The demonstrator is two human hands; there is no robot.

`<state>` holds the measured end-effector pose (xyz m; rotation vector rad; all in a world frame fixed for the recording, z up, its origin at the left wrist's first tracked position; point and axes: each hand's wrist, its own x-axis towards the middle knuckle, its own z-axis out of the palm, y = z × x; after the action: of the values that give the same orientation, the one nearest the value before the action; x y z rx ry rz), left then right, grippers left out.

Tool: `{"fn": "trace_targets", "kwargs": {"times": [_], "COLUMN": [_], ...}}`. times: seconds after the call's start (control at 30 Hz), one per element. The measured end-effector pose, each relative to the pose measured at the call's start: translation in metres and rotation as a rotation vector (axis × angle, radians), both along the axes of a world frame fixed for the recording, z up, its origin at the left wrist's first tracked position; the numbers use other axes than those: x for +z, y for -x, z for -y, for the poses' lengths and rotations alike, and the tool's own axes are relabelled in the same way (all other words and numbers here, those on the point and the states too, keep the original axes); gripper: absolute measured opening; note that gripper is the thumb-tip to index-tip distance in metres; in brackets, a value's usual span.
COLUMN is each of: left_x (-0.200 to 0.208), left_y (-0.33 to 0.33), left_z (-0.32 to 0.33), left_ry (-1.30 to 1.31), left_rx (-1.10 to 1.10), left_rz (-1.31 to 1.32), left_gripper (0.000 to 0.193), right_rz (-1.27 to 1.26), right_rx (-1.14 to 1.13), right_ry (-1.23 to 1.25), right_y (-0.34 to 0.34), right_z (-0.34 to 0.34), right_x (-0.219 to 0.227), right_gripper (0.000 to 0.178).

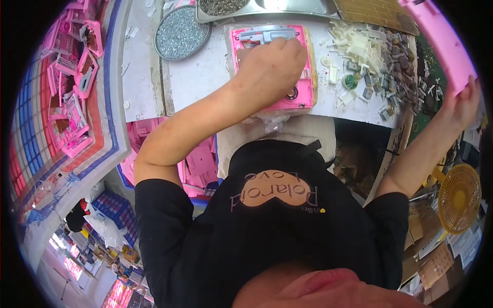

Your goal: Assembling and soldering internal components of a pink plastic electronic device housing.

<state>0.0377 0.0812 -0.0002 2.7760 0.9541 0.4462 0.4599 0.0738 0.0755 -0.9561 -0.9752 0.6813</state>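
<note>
My left hand [272,66] is over a pink plastic casing [305,92] on the worktable. Its fingers are curled closed near a grey-blue plastic part [257,36] at the casing's far side. Whatever those fingers hold, if anything, is hidden under the hand. A small round dark piece [291,94] shows inside the casing beside the wrist. Off to the far right, my right hand [463,105] grips the near end of a long pink plastic piece [444,43], which is raised and slanted.
A round tray of small silvery screws [182,33] stands behind left, near a metal tray [267,7]. White plastic parts [359,46] and grey pieces [398,66] are heaped to the right. Pink casings [72,102] fill a bin on the left. A yellow fan [459,197] stands at right.
</note>
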Motion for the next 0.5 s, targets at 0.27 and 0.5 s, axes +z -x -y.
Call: {"fn": "trace_targets", "kwargs": {"times": [0.27,0.5], "left_x": [0.026,0.035], "left_y": [0.009,0.039], "left_z": [0.018,0.014], "left_ry": [1.092,0.975], "left_rx": [0.08,0.347], "left_rz": [1.14,1.007], "left_gripper": [0.048,0.069], "right_rz": [-0.423,0.247], "right_rx": [0.126,0.254], "right_ry": [0.083,0.464], "right_y": [0.227,0.221], "right_z": [0.063,0.077], "right_x": [-0.04,-0.07], "right_gripper": [0.056,0.049]}}
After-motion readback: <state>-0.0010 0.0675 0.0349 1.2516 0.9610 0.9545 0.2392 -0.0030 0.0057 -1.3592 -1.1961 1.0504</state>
